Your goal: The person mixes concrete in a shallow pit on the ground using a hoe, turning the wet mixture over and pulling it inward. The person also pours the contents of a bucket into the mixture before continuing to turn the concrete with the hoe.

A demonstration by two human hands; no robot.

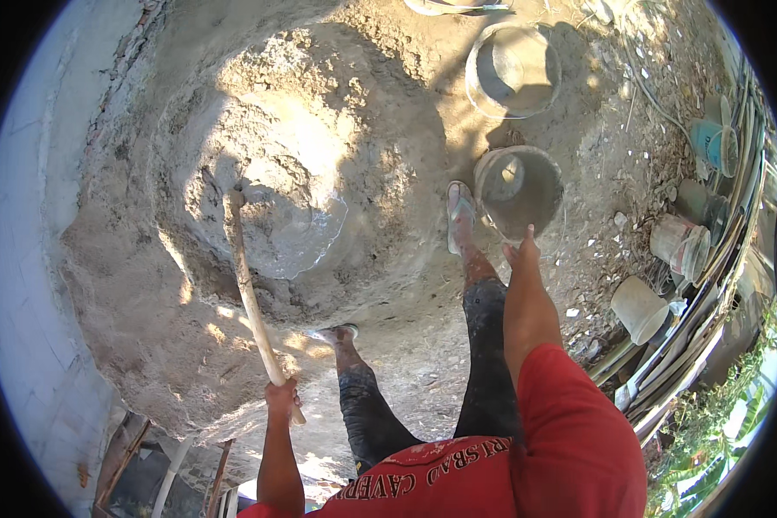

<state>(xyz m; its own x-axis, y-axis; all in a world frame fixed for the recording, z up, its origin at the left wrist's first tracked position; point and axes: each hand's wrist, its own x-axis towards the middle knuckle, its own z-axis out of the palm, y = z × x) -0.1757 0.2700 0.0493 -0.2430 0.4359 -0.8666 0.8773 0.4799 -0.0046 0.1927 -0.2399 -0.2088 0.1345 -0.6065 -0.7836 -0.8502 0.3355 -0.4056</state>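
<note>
Two bare hands are at work here, and the left hand is wrapped tight around a long wooden stick close to its bottom end. The stick's long side runs away from the person, up and a little to the left. A short bit of it pokes out below the hand. Its far end sits in the mud, in a round hollow with a wet, shiny patch, so I cannot see what is on that end.

The right hand is at the near rim of a round bucket. I cannot tell if its fingers are closed on the rim. The bucket's mouth faces up toward the person.

The right foot, in a sandal, stands between the mud and the bucket, just beside the bucket, so it is in the way on that side. The left foot is at the near edge of the mud, right of the stick.

Another bucket stands just past the first one. Far to the right, more buckets sit in a bent row beside a heap of long poles. A pale wall is on the left.
</note>
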